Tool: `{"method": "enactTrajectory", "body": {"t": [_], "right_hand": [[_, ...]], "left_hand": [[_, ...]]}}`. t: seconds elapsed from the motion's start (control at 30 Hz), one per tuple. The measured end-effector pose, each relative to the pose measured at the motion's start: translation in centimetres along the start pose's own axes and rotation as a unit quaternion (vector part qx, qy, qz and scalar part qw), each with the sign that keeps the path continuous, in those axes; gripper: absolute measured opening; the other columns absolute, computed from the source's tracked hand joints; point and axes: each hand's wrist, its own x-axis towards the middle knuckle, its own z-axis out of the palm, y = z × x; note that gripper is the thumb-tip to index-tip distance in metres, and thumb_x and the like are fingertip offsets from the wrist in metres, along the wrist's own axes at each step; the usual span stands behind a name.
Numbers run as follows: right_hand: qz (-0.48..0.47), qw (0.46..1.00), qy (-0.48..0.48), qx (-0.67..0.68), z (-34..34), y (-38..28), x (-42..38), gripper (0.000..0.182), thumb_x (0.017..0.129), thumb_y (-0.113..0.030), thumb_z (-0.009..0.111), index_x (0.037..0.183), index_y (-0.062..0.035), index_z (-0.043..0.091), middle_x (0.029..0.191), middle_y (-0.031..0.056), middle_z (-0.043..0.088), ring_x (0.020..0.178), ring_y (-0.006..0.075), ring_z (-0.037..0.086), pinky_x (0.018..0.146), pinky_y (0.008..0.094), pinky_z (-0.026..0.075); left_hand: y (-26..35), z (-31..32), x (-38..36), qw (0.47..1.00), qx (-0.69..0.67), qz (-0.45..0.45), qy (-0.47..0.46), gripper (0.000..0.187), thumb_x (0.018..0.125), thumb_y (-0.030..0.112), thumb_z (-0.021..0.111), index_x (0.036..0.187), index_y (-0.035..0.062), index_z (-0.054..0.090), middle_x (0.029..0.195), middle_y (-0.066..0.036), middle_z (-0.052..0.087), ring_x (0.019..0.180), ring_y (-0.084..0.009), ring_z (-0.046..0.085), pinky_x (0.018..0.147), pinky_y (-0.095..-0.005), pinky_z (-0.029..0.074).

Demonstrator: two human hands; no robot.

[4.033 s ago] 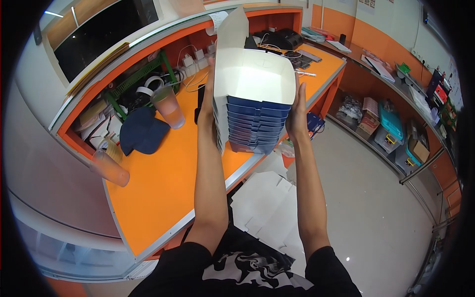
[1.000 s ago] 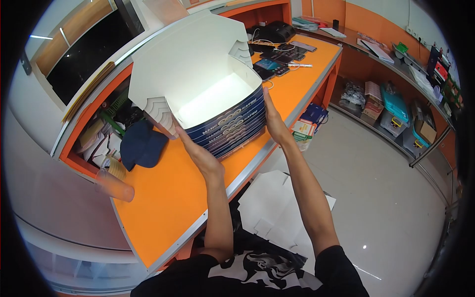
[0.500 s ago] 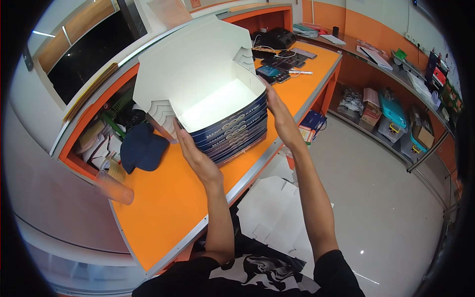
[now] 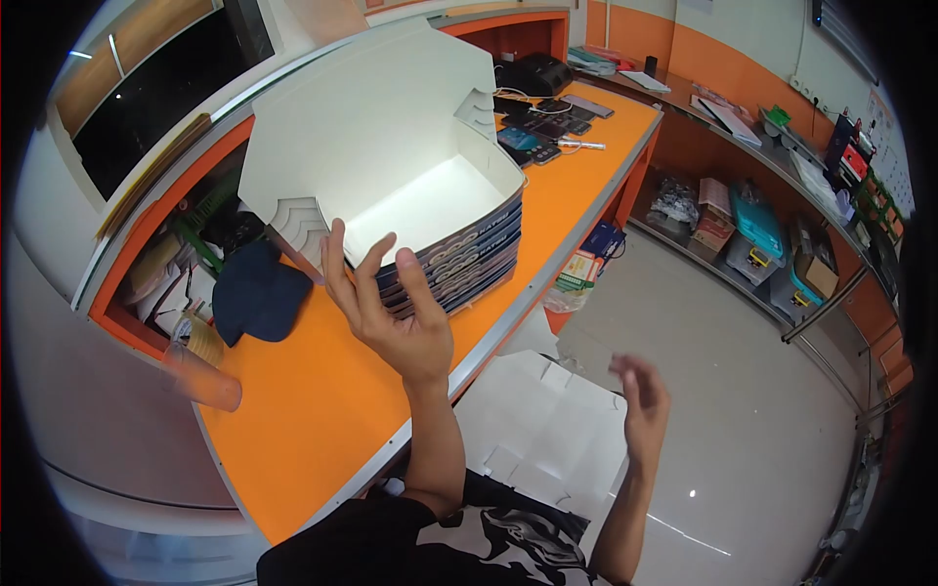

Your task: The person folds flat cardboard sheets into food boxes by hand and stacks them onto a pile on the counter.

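A stack of nested open boxes, dark blue with lettering outside and white inside, stands on the orange counter. Its white lid flaps rise at the back. My left hand is beside the stack's near left corner, fingers spread and raised, with nothing in it. To the right, away from the stack, my right hand hangs over the floor side, slightly blurred, fingers apart and empty. Flat white box blanks lie below the counter edge, in front of my body.
A dark blue cap and a clear plastic cup are on the counter's left part. Phones and cables lie behind the stack. Metal shelves with bins and boxes line the right wall.
Both hands have come off the sides of the box stack. My right hand has moved down and right; my left hand has opened at the near corner. The view has shifted slightly.
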Motion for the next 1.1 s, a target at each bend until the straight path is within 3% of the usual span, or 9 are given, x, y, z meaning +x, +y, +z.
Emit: {"method": "enactTrajectory", "body": {"t": [0.17, 0.23, 0.3, 0.37, 0.47, 0.7, 0.9, 0.97, 1.1], "right_hand": [[-0.427, 0.892, -0.122, -0.08, 7.1, -16.6, 9.0, 0.023, 0.09, 0.001, 0.06, 0.112, 0.0049, 0.066, 0.11, 0.0198, 0.071, 0.103, 0.0323, 0.069, 0.09, 0.0371, 0.052], [-0.485, 0.841, -0.208, -0.119, 11.6, -20.3, 12.7, 0.025, 0.085, 0.003, 0.06, 0.109, 0.0052, 0.067, 0.108, 0.0229, 0.07, 0.103, 0.0387, 0.067, 0.086, 0.0396, 0.053], [-0.494, 0.771, -0.265, -0.303, 16.0, -21.6, 16.5, 0.027, 0.081, 0.003, 0.06, 0.106, 0.0061, 0.068, 0.106, 0.0266, 0.069, 0.102, 0.0433, 0.067, 0.083, 0.0445, 0.055], [-0.36, 0.712, -0.336, -0.5, 18.4, -24.6, 16.9, 0.027, 0.081, 0.002, 0.061, 0.106, 0.0067, 0.07, 0.104, 0.0296, 0.069, 0.102, 0.0434, 0.068, 0.083, 0.0461, 0.056], [-0.393, 0.66, -0.353, -0.534, 20.5, -23.4, 19.2, 0.025, 0.078, 0.002, 0.057, 0.098, 0.0093, 0.069, 0.094, 0.032, 0.068, 0.096, 0.0427, 0.069, 0.086, 0.0478, 0.054], [-0.349, 0.654, -0.385, -0.55, 21.9, -23.0, 23.0, 0.023, 0.075, 0.003, 0.056, 0.093, 0.0057, 0.07, 0.09, 0.0223, 0.073, 0.087, 0.0371, 0.071, 0.076, 0.0415, 0.055], [-0.343, 0.706, -0.413, -0.462, 20.7, -22.9, 23.0, 0.019, 0.078, 0.002, 0.057, 0.092, 0.0035, 0.07, 0.087, 0.0207, 0.072, 0.084, 0.0355, 0.07, 0.073, 0.0404, 0.054], [-0.431, 0.731, -0.27, -0.455, 19.5, -23.0, 21.9, 0.016, 0.083, -0.004, 0.062, 0.094, 0.0055, 0.07, 0.086, 0.0205, 0.072, 0.085, 0.0362, 0.07, 0.075, 0.0422, 0.054], [-0.434, 0.774, -0.142, -0.438, 17.5, -22.2, 21.6, 0.019, 0.084, -0.011, 0.064, 0.094, 0.0047, 0.069, 0.095, 0.0282, 0.069, 0.091, 0.0442, 0.068, 0.08, 0.0475, 0.055]], "left_hand": [[-0.7, -0.1, 0.2, 0.998, 0.042, 0.047, 0.011, 0.015, 0.094, 0.011, 0.068, 0.09, -0.0024, 0.063, 0.144, -0.022, 0.05, 0.136, -0.0391, 0.045, 0.111, -0.0489, 0.035], [-0.4, -0.3, 0.3, 0.998, 0.041, 0.046, 0.006, 0.018, 0.091, 0.012, 0.073, 0.087, -0.0016, 0.061, 0.143, -0.022, 0.049, 0.137, -0.04, 0.045, 0.11, -0.0491, 0.036], [-0.2, -0.3, 0.4, 0.998, 0.039, 0.046, 0.004, 0.023, 0.087, 0.013, 0.078, 0.084, -0.0008, 0.059, 0.143, -0.022, 0.049, 0.137, -0.041, 0.045, 0.11, -0.0493, 0.036], [-0.2, -0.2, 0.6, 0.997, 0.056, 0.047, -0.007, 0.032, 0.08, 0.014, 0.085, 0.08, 0.0008, 0.056, 0.143, -0.021, 0.049, 0.137, -0.0406, 0.044, 0.109, -0.0491, 0.037], [-0.5, 0.2, 0.6, 0.999, 0.028, 0.029, 0.003, 0.034, 0.078, 0.014, 0.087, 0.079, 0.0019, 0.056, 0.141, -0.02, 0.05, 0.135, -0.0407, 0.043, 0.108, -0.0506, 0.037], [-1.0, 0.4, 0.6, 0.998, 0.043, 0.043, 0.008, 0.035, 0.078, 0.015, 0.088, 0.079, 0.0027, 0.055, 0.14, -0.019, 0.05, 0.133, -0.0417, 0.044, 0.106, -0.0541, 0.038], [-1.4, 0.4, 0.4, 0.999, 0.019, 0.024, 0.019, 0.037, 0.078, 0.025, 0.088, 0.087, 0.0022, 0.061, 0.139, -0.021, 0.052, 0.135, -0.043, 0.04, 0.107, -0.0577, 0.035], [-1.3, 0.1, 1.0, 0.999, 0.004, 0.018, 0.041, 0.036, 0.083, 0.03, 0.083, 0.092, 0.0016, 0.062, 0.138, -0.021, 0.052, 0.135, -0.0435, 0.039, 0.108, -0.058, 0.034], [-2.4, -0.6, 2.5, 0.997, 0.035, 0.035, 0.051, 0.045, 0.096, 0.044, 0.064, 0.103, -0.0003, 0.066, 0.137, -0.02, 0.055, 0.136, -0.0452, 0.038, 0.11, -0.059, 0.031]]}}
